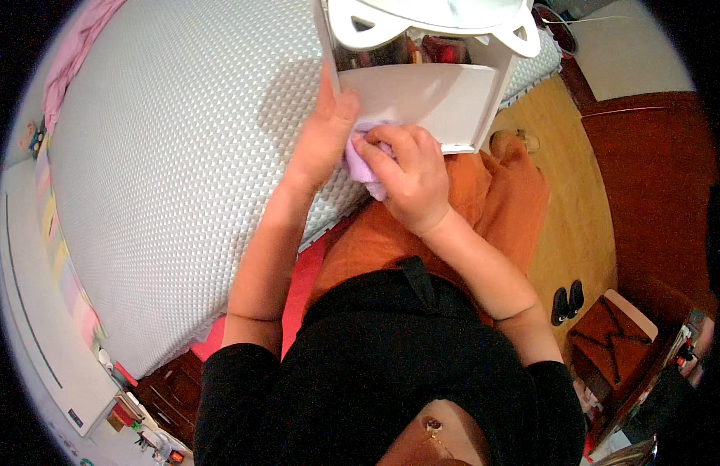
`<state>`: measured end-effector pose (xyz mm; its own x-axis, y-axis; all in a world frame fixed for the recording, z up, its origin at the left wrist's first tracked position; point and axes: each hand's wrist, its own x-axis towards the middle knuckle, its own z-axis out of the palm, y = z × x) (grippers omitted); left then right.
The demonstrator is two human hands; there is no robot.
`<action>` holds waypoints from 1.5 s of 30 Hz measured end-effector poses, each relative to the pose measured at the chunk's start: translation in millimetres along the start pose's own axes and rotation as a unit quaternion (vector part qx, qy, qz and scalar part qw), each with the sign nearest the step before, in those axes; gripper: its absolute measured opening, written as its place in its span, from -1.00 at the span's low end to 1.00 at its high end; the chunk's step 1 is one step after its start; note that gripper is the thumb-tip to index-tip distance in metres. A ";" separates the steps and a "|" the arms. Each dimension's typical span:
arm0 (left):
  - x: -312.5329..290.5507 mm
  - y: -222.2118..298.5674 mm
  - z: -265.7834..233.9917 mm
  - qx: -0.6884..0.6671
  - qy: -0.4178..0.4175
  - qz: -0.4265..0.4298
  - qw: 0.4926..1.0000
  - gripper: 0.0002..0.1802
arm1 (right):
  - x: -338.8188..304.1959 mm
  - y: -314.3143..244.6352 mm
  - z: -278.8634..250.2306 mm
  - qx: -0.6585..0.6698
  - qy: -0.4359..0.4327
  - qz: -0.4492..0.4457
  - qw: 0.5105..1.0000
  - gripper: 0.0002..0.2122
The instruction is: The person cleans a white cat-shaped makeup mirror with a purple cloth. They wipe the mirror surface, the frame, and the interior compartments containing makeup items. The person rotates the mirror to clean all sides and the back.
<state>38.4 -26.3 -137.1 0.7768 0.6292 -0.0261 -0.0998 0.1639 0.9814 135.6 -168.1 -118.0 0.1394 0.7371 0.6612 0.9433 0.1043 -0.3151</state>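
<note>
A white box (424,95) with a lid-like top part shaped with two cut-out ears (518,33) stands at the upper middle, tilted towards me. My left hand (326,133) grips its left side wall, thumb at the front edge and fingers along the outside. In my right hand (413,177) is a bunched light purple cloth (363,165), pressed to the lower left corner of the box's pale front panel. Dark and red items (445,50) show inside the box, behind that panel; what they are I cannot make out.
A mattress with a white and grey textured cover (181,155) fills the left side. My orange-clad legs (453,202) are beside it. On the wooden floor (570,171) to the right lie black slippers (567,301), near a wooden stool (613,335) and reddish-brown furniture (655,186).
</note>
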 end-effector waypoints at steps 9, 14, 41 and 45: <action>4.3 -2.7 0.9 0.084 0.010 0.006 0.996 -0.09 | -12.1 21.8 -29.2 -0.029 -0.075 -0.022 0.996 -0.68; 8.4 -0.2 2.0 0.100 0.020 0.002 0.995 -0.04 | -22.4 49.5 -63.6 -0.107 -0.062 -0.013 0.992 -0.69; 1.6 -6.4 8.9 -0.012 0.067 -0.047 0.997 -0.17 | -21.7 19.7 -34.0 0.066 -0.046 0.058 0.995 -0.67; 5.3 4.2 8.9 0.020 0.044 -0.031 0.998 -0.17 | -12.2 -4.2 -8.7 0.106 -0.032 0.029 0.993 -0.71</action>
<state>47.6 -29.0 -131.5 0.7231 0.6832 -0.1017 -0.0272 0.1753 0.9841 132.6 -183.3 -118.8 0.1659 0.7868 0.5945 0.8483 0.1936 -0.4929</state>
